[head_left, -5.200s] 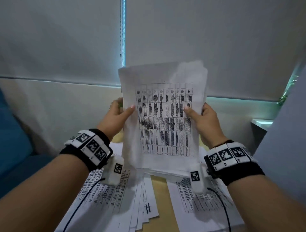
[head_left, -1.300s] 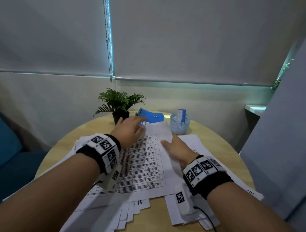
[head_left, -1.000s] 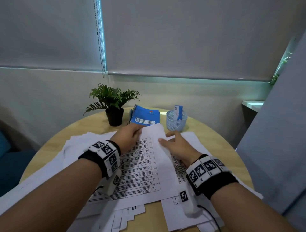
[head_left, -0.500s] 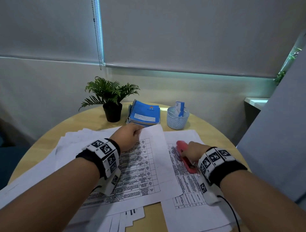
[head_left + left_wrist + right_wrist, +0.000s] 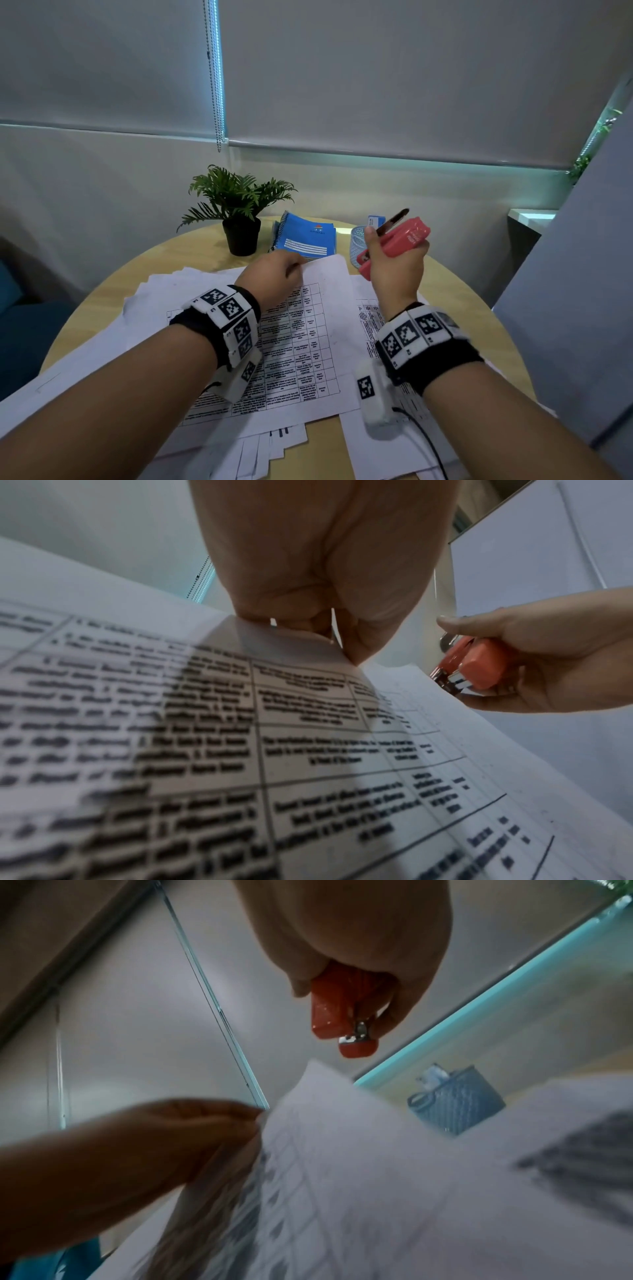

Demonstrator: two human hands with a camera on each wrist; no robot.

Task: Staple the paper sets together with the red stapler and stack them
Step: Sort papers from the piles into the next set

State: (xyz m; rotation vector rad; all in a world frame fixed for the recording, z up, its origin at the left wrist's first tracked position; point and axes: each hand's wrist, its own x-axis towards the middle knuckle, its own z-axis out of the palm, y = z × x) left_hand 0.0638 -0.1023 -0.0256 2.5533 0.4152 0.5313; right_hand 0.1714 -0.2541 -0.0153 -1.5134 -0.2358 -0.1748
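Observation:
A printed paper set (image 5: 301, 346) lies in the middle of the round table. My left hand (image 5: 274, 274) pinches its far top edge, and the left wrist view shows the paper set (image 5: 240, 737) bent upward under the left hand (image 5: 318, 596). My right hand (image 5: 397, 260) grips the red stapler (image 5: 400, 240) in the air to the right of that corner, its metal base swung open and pointing up. From the right wrist the red stapler (image 5: 342, 1015) hangs just above the lifted paper corner (image 5: 318, 1085), apart from it.
More printed sheets (image 5: 394, 442) are spread over the wooden table (image 5: 479, 308) on both sides. At the far edge stand a potted plant (image 5: 239, 209), a blue spiral notebook (image 5: 305, 236) and a blue mesh cup (image 5: 358, 243). A grey panel (image 5: 582, 291) rises at the right.
My right hand has picked the stapler up from the right-hand sheets and raised it toward the top corner. My left hand has stayed on the set's top edge.

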